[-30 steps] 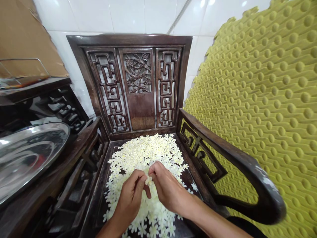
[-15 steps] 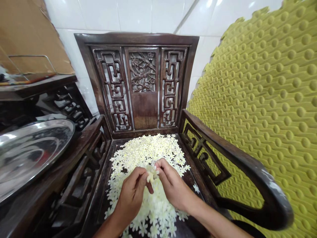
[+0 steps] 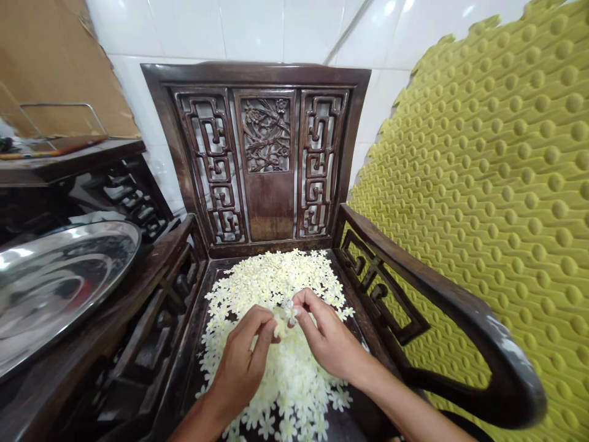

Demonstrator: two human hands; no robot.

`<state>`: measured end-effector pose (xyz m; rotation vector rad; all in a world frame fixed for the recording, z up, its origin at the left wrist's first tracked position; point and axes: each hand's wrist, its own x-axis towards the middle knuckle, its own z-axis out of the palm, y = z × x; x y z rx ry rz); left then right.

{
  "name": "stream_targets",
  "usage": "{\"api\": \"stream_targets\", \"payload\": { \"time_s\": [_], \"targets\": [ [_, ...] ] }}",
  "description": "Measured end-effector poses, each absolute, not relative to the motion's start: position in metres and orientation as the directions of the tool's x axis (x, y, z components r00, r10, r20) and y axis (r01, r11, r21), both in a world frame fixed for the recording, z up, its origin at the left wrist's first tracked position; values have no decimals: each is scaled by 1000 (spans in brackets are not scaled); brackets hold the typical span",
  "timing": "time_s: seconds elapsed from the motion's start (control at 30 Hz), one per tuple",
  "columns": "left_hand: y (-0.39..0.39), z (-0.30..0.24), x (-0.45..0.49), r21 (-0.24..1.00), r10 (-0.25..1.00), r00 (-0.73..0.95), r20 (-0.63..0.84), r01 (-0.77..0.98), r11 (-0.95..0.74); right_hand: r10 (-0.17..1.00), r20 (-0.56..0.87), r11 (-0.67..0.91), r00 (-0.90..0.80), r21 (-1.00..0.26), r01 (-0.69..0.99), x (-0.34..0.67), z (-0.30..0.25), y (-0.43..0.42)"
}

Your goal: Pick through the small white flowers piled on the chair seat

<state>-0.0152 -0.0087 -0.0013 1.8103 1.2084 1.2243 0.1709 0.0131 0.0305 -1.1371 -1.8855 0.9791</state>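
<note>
White, yellow-tinged artificial-looking flowers (image 3: 280, 276) cover much of the dark wooden chair seat (image 3: 216, 265), piled thickest toward the back. Above the pile, my left hand (image 3: 246, 356) is closed in a pinch, thumb against forefinger, with a bit of pale flower at the fingertips. My right hand (image 3: 329, 341), just to its right, pinches a small white flower (image 3: 289, 310) between thumb and forefinger. The two sets of fingertips are close but apart. My fingers partly cover what each hand holds.
Carved armrests flank the seat, the right armrest (image 3: 442, 294) curving toward me. A shiny metal tray (image 3: 105, 258) rests at the left. Behind rises the carved chair back (image 3: 269, 202). A yellow bumpy foam mat (image 3: 497, 159) stands along the right.
My fingertips have drawn slightly apart. The flower that was between both hands is now at my right fingertips, with pale flower also at my left.
</note>
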Motion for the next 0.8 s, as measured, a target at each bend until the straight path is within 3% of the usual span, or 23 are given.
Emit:
{"api": "stream_targets", "payload": {
  "time_s": [0.1,0.3,0.63,0.8],
  "targets": [
    [-10,1,-12,872,919,146,367,291,-394,926,171,308,-338,-858,411,170,27,13],
    [-5,1,-8,994,988,129,89,-69,-81,931,128,271,-342,-869,413,169,24,13],
    [-9,-2,3,923,978,157,-137,-338,183,954,105,206,-282,-911,358,163,16,12],
    [-11,2,7,849,966,187,-178,-467,247,958,113,200,-264,-922,331,160,14,9]
  ]
}}
